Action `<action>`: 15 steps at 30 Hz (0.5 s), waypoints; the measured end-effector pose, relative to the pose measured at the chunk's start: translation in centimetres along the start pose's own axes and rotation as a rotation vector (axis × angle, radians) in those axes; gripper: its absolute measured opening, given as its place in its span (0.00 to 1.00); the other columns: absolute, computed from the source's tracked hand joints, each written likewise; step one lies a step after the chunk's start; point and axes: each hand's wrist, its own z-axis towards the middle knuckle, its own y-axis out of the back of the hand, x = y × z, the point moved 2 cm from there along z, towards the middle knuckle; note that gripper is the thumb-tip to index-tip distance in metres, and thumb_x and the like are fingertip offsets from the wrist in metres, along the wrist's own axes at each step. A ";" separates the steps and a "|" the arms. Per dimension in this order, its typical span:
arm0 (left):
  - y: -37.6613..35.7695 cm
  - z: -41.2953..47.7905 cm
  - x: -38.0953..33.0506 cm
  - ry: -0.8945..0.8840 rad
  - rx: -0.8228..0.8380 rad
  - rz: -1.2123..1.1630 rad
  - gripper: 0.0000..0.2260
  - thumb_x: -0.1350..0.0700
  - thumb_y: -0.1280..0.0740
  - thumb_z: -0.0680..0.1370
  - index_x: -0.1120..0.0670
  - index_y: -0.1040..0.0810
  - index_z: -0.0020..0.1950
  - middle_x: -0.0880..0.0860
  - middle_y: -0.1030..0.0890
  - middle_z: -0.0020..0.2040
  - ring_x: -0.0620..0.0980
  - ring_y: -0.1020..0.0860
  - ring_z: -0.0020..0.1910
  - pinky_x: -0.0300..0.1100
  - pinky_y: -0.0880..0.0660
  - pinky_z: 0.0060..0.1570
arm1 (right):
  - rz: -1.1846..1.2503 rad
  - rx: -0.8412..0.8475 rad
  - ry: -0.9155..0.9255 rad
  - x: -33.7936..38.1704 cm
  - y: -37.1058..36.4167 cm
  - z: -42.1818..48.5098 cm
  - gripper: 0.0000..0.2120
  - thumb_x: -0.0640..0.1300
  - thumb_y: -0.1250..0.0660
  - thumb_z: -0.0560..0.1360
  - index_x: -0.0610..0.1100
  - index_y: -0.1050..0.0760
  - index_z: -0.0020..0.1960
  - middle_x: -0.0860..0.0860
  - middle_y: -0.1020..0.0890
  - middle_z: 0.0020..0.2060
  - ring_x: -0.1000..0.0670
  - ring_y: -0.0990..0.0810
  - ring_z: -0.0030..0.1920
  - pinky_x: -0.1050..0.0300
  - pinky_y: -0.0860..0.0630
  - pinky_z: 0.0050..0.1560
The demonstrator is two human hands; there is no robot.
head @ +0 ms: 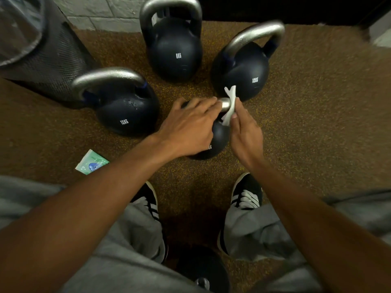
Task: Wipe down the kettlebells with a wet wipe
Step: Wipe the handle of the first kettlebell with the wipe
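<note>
Several dark kettlebells with steel handles stand on the speckled floor. The nearest kettlebell (pixel 219 136) sits between my hands. My left hand (pixel 188 127) lies over its steel handle, fingers wrapped on it. My right hand (pixel 245 132) pinches a white wet wipe (pixel 229 108) against the right end of that handle. A 12 kg kettlebell (pixel 124 115) stands to the left, an 8 kg kettlebell (pixel 175 51) at the back, and another 12 kg kettlebell (pixel 245 72) to the right, just behind the wipe.
A green wet-wipe packet (pixel 92 162) lies on the floor at the left. A black mesh bin (pixel 48 60) stands at the far left by a brick wall (pixel 101 13). My shoes (pixel 246 193) and grey trousers fill the bottom, with another dark kettlebell (pixel 201 269) between my legs.
</note>
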 end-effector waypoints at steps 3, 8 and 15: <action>0.0 -0.4 0.7 0.014 -0.040 0.018 0.29 0.53 0.37 0.81 0.53 0.41 0.82 0.53 0.39 0.82 0.55 0.37 0.78 0.60 0.40 0.75 | 0.403 -0.021 -0.404 3.0 -0.6 0.2 0.23 0.49 0.46 0.82 0.49 0.32 0.77 0.47 0.19 0.55 0.46 0.19 0.54 0.45 0.21 0.57; -0.9 -1.5 0.9 -0.036 -0.081 0.109 0.31 0.54 0.34 0.77 0.55 0.36 0.79 0.54 0.35 0.80 0.57 0.34 0.76 0.61 0.38 0.70 | 1.430 -0.122 -1.022 6.5 -0.8 3.1 0.16 0.44 0.42 0.82 0.34 0.25 0.61 0.38 0.17 0.55 0.42 0.16 0.52 0.50 0.19 0.55; -1.0 -1.9 0.8 -0.046 -0.065 0.176 0.33 0.55 0.35 0.78 0.56 0.40 0.81 0.55 0.40 0.82 0.57 0.38 0.78 0.65 0.41 0.73 | 1.730 0.007 -1.005 3.9 -1.4 1.0 0.33 0.59 0.52 0.85 0.32 0.29 0.70 0.33 0.19 0.62 0.38 0.21 0.65 0.46 0.30 0.73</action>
